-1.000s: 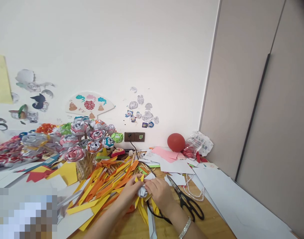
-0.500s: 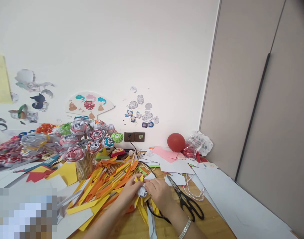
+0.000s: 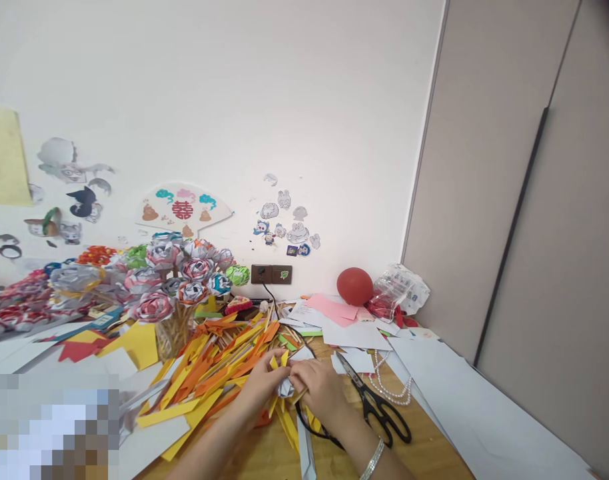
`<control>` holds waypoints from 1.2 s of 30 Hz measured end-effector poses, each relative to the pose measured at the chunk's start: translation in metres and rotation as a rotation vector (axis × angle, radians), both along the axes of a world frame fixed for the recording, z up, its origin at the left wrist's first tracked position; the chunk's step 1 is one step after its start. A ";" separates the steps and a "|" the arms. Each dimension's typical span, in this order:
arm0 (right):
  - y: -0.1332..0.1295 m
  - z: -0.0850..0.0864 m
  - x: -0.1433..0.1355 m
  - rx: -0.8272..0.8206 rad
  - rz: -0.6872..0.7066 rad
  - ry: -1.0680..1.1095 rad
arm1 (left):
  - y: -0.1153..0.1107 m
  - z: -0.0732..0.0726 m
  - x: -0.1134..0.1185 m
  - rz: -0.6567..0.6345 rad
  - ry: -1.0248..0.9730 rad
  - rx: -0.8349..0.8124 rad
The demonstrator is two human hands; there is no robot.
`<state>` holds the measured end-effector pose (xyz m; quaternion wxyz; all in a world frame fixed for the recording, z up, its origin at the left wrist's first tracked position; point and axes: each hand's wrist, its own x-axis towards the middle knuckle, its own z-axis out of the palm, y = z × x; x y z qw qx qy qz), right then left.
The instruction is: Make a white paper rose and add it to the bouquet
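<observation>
Between my two hands is a small paper flower [image 3: 285, 387] of white and yellow folded paper. My left hand [image 3: 265, 373] grips it from the left, with a yellow tip poking up by the fingers. From the right, my right hand [image 3: 317, 385] pinches its edge, and a thin pale stick shows below those fingers. Part of the flower is hidden behind the fingers. Left of my hands spreads a heap of yellow and orange paper strips [image 3: 199, 363]. Black-handled scissors [image 3: 377, 403] lie to the right of my right hand.
A bunch of paper roses [image 3: 184, 280] stands at the back left. Beyond the scissors are a bead string [image 3: 390, 393] and large white sheets [image 3: 479, 407]. A red balloon [image 3: 355, 286] and plastic bag [image 3: 402, 290] rest by the wall. A black cord [image 3: 317, 433] runs beneath my hands.
The view has shifted slightly, so the surroundings sit a little further right. My right fingers have moved slightly on the paper flower; both hands still hold it.
</observation>
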<state>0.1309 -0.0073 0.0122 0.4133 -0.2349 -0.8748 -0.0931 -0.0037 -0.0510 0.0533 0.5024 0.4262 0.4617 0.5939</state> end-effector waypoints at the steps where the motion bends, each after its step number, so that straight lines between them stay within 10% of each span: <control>1: 0.000 0.000 0.000 -0.051 0.012 0.017 | 0.000 0.000 0.000 0.001 -0.004 -0.003; 14: 0.003 -0.005 0.000 0.180 -0.072 -0.041 | 0.016 -0.025 -0.006 -0.047 -0.069 0.019; 36: 0.005 -0.007 -0.003 0.258 -0.140 -0.029 | 0.014 -0.017 -0.004 0.002 -0.035 0.017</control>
